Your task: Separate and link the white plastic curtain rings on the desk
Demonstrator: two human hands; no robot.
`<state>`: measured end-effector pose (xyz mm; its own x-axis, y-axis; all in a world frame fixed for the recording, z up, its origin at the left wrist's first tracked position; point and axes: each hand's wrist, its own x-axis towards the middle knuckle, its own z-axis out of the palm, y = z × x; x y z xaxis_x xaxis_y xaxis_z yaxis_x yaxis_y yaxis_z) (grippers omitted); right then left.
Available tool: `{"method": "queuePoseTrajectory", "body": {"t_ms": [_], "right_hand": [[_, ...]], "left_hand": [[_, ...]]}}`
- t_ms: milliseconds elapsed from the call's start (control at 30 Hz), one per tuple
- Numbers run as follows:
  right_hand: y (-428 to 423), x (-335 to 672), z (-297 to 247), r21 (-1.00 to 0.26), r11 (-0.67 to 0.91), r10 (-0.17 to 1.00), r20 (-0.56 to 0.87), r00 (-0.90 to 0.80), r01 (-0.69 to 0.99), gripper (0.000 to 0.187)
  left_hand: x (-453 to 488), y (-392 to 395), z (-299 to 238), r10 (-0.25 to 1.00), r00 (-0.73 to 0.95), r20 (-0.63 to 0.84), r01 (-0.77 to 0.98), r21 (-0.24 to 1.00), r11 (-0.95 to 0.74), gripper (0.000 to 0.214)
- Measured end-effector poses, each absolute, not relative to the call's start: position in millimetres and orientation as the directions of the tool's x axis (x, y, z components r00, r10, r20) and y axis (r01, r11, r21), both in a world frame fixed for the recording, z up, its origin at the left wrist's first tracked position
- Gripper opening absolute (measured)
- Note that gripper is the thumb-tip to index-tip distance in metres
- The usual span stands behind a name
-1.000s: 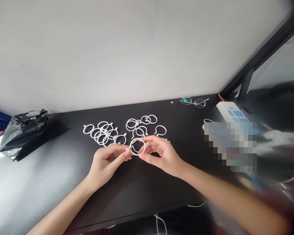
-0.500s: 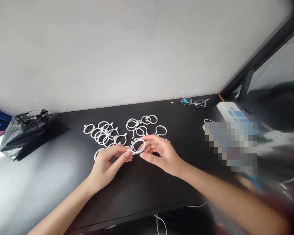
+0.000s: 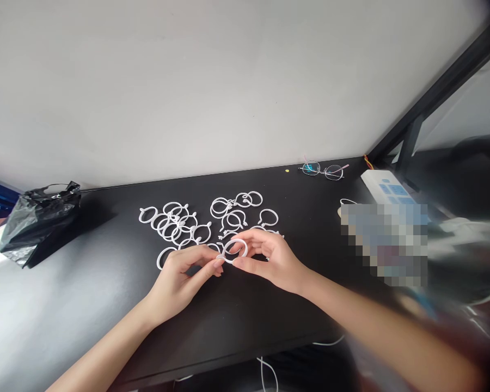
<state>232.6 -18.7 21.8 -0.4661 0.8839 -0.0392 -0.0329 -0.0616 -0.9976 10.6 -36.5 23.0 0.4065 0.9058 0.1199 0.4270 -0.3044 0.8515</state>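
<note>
Between my two hands is a white plastic curtain ring, held a little above the table. My left hand pinches its small end knob between thumb and fingertips. On the opposite side, the thumb and fingers of my right hand close around the ring's edge. Just beyond lie more white rings: a left cluster of closed-looking, overlapping rings, and a right group where some show a gap. My hands hide part of the nearest rings.
A black plastic bag sits at the table's left end. Eyeglasses lie near the wall, with a small yellow bit beside them. A white power strip and a pixelated patch are at right. White cables hang below the front edge.
The held ring has shifted slightly right and down and turned a little, with its knob still in my left fingers. My right fingers have closed in on its far side.
</note>
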Motion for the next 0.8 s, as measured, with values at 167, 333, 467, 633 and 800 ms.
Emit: {"method": "queuePoseTrajectory", "body": {"t_ms": [167, 333, 467, 633, 800], "right_hand": [[-19.2, 233.4, 24.0, -0.999, -0.043, 0.882, -0.03, -0.47, -0.017, 0.039], [-19.4, 233.6, 23.7, -0.999, -0.041, 0.883, -0.03, -0.469, -0.013, 0.039], [-19.5, 233.2, 23.9, -1.0, -0.029, 0.884, -0.023, -0.468, -0.007, 0.038], [-19.9, 233.3, 26.2, -1.0, -0.018, 0.881, -0.027, -0.472, 0.023, 0.037], [-20.0, 233.2, 26.0, -1.0, -0.005, 0.881, -0.014, -0.473, 0.02, 0.036]], "left_hand": [[10.0, -36.5, 22.9, 0.901, 0.417, 0.115, 0.422, 0.854, -0.305, 0.02], [9.9, -36.6, 23.7, 0.901, 0.421, 0.103, 0.417, 0.86, -0.293, 0.021], [10.0, -36.7, 24.8, 0.902, 0.421, 0.093, 0.422, 0.861, -0.286, 0.021], [9.3, -37.3, 25.3, 0.903, 0.42, 0.085, 0.437, 0.854, -0.283, 0.024], [9.9, -38.0, 25.0, 0.905, 0.425, 0.038, 0.382, 0.898, -0.217, 0.023]]}}
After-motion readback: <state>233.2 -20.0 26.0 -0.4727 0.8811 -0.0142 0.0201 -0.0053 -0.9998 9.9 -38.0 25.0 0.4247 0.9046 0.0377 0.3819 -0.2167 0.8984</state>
